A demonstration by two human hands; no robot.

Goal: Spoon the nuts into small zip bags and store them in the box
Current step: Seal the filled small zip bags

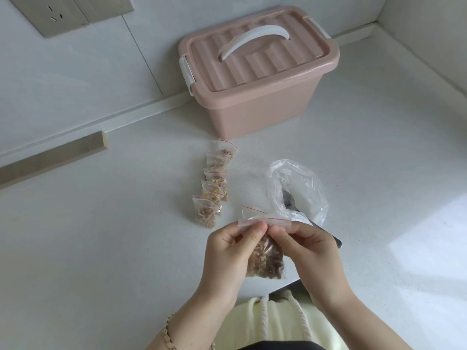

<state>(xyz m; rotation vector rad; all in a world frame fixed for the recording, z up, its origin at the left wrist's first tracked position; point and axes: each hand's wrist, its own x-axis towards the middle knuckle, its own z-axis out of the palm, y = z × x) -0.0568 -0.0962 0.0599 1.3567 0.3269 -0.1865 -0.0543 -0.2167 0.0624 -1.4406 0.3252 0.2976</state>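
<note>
Both hands pinch one small zip bag of nuts at its top strip: left hand fingers curled on the left part, right hand on the right part. Five filled bags lie beyond the left hand. Spoon beside the right hand, in a clear plastic bag. Closed pink box farther beyond.

A beaded bracelet circles the left wrist; the pale yellow-green top has white twisted drawcords.
</note>
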